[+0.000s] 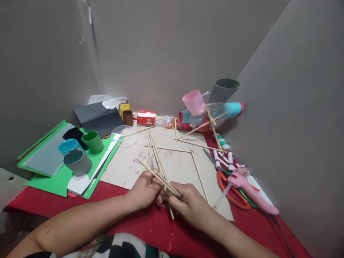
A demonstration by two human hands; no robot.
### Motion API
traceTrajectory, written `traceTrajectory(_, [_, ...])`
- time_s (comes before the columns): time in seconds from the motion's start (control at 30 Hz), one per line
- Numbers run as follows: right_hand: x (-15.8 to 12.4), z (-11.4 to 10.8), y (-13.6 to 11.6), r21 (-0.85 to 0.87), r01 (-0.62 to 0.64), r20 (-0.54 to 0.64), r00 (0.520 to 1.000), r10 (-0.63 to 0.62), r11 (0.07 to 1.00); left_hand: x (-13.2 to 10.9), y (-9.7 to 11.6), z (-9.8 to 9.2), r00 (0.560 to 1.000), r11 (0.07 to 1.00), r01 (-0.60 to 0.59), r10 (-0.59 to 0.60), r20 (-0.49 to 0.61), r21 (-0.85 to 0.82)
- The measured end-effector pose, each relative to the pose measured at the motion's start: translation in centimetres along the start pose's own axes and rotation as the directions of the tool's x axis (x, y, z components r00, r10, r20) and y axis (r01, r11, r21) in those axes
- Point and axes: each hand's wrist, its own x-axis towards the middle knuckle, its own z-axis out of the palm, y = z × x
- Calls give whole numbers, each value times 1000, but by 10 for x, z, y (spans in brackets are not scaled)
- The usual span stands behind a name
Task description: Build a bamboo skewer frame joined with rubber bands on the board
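Observation:
Crossed wooden sticks (155, 143) are between my hands at the near part of a pale board (120, 168). My left hand (146, 190) is closed around them where they cross, its fingertips partly hidden. My right hand (185, 200) pinches the lower ends of the slanting sticks from the other side. Just beyond, a frame of joined sticks (172, 148) lies on the board, with one stick (199, 175) running toward my right forearm. Farther back right, a stick structure (193, 126) bears a pink paper cup (194, 102).
On the left, paper tubes in green (92, 141), blue (68, 146) and grey (77, 162) stand on green sheets (51, 184). A pink glue gun (252, 191), orange-handled scissors (232, 197) and markers (230, 161) lie right. A red tissue pack (146, 118) is at the back.

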Motion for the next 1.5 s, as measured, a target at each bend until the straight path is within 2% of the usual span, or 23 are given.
traceTrajectory(0.07, [1, -2, 2, 82, -49, 14, 999, 48, 995, 0, 1, -1, 1000, 1000, 13, -13, 13, -21])
traceTrajectory(0.17, [2, -7, 3, 311, -156, 71, 988, 141, 938, -1, 8, -2, 1000, 997, 19, -17, 25, -75])
traceTrajectory(0.23, [2, -9, 3, 441, -169, 94, 985, 142, 881, -2, 15, -1, 1000, 996, 11, -9, 22, -84])
traceTrajectory(0.3, [2, -11, 1, 496, -144, 95, 989, 112, 856, -3, 19, -1, 1000, 997, 4, -2, 25, -71])
traceTrajectory(0.47, [0, -10, 1, 457, -160, 127, 985, 114, 875, -2, 19, 1, 999, 997, 23, -21, 35, -75])
traceTrajectory(0.6, [-2, -11, 4, 403, -177, 153, 980, 124, 898, -1, 15, 1, 996, 994, 32, -24, 83, -102])
traceTrajectory(0.7, [-2, -12, 4, 337, -141, 155, 983, 93, 931, -2, 13, 0, 995, 994, 30, -20, 98, -101])
traceTrajectory(0.83, [-3, -11, 1, 256, -53, 84, 996, 33, 965, -3, 11, 1, 995, 995, 16, -6, 96, -98])
traceTrajectory(1.0, [-2, -7, -1, 423, -140, 72, 990, 120, 895, -6, 15, 3, 997, 994, -37, 44, 65, -103])
traceTrajectory(1.1, [-1, -9, 0, 489, -134, 106, 990, 94, 862, -7, 18, 3, 995, 990, -63, 73, 74, -127])
traceTrajectory(1.23, [-1, -11, 0, 495, -89, 116, 993, 36, 864, -6, 17, 0, 993, 988, -75, 86, 78, -133])
traceTrajectory(1.5, [-6, -11, -7, 376, -9, 112, 993, -36, 926, -6, 15, -1, 988, 984, -38, 64, 143, -176])
